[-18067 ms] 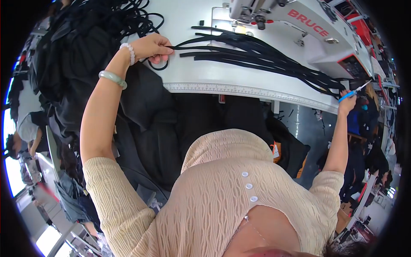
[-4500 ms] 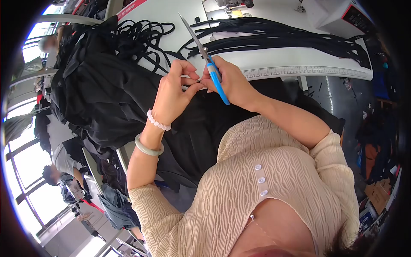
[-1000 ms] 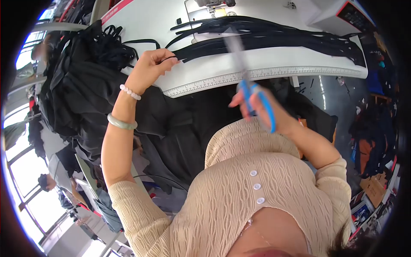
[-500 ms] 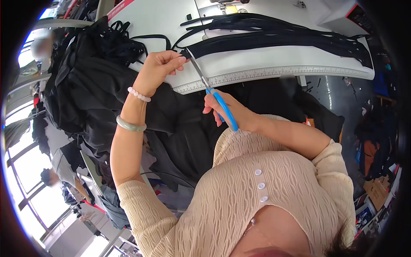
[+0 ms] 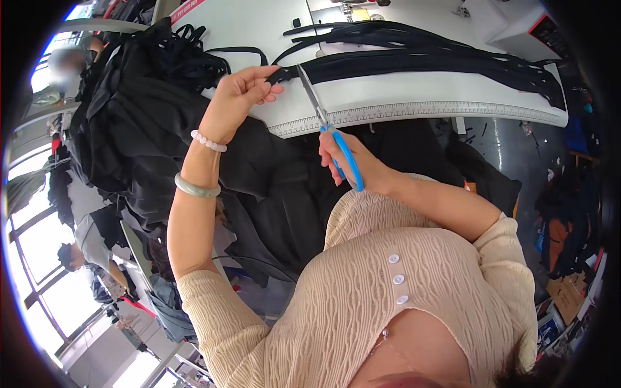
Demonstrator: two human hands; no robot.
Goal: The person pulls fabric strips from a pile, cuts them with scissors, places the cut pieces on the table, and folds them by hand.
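Observation:
My left hand (image 5: 240, 98) pinches the left ends of several flat black strips (image 5: 414, 61) that run across the white table to its right end. My right hand (image 5: 349, 158) is wrapped round the blue handles of a pair of scissors (image 5: 312, 96). The scissor blades point up and left, with their tips over the strips just right of my left fingertips. Whether the blades are around the strips I cannot tell. A curved measuring scale (image 5: 414, 110) runs along the near table edge, below the strips.
A heap of black cloth (image 5: 142, 129) lies at the left, with tangled black cords (image 5: 187, 61) on top. Part of a sewing machine (image 5: 517, 26) stands at the back right. A co-worker (image 5: 94, 242) is at the far left. A cardboard box (image 5: 567, 296) is at the lower right.
Over the last second, the scissors have come from the right to the strip ends beside my left hand. Earlier, my right hand was at the far right end of the strips.

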